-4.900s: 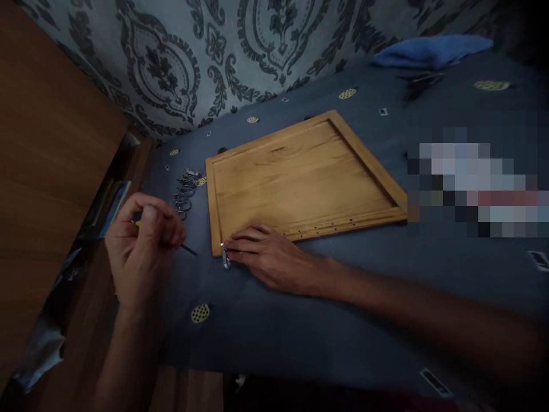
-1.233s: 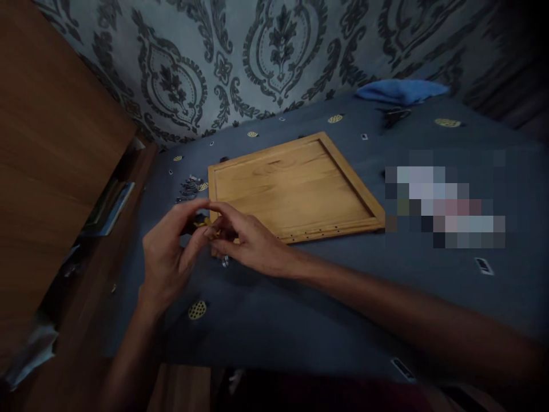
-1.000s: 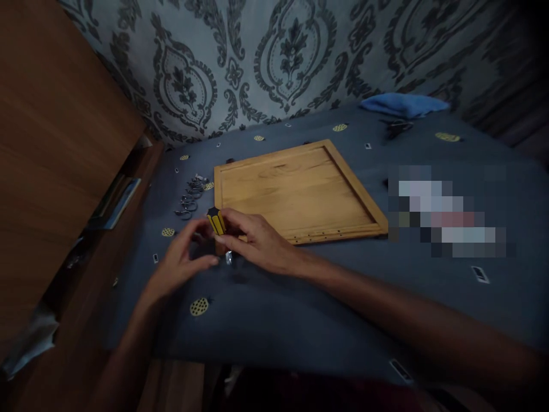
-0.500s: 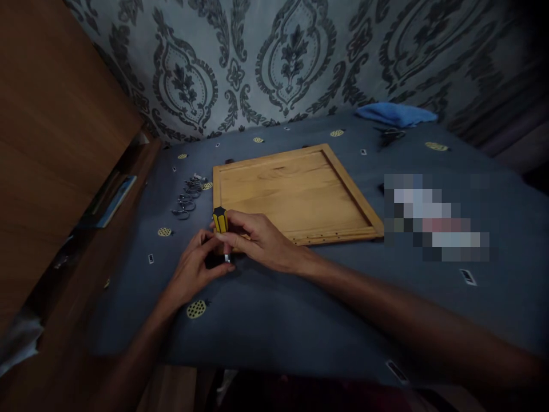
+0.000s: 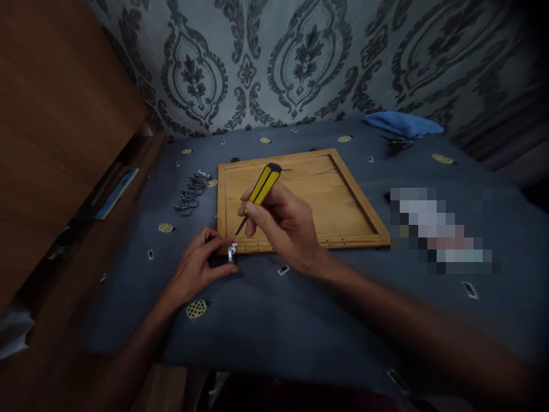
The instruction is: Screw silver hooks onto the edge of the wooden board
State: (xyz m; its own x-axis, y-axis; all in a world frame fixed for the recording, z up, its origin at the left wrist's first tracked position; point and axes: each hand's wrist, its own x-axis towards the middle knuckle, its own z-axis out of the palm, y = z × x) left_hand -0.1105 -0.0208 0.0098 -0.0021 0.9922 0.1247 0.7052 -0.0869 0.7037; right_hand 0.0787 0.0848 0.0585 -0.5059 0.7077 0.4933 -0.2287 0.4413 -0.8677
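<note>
My right hand (image 5: 288, 220) grips a screwdriver (image 5: 265, 186) by its yellow and black handle. Its dark shaft slants down toward the near left corner of a framed wooden board (image 5: 295, 194), tip apart from the board. At that corner, my left hand (image 5: 199, 260) pinches a small shiny metal hook (image 5: 232, 252) between thumb and fingers, against the board's near edge. Small dark holes run along this edge. Left of the board, several similar metal hooks (image 5: 191, 194) lie in a row on the dark cloth.
A blue cloth (image 5: 403, 124) lies at the back right, with a dark object (image 5: 397, 145) in front of it. A blurred-out item (image 5: 437, 223) is right of the board. The wooden cabinet (image 5: 55, 143) bounds the left side; a patterned wall (image 5: 240, 34) stands behind.
My right hand has lifted the screwdriver away from the hook, up and to the right, tilting it from upright to slanted. My left hand stays at the corner, the hook now showing.
</note>
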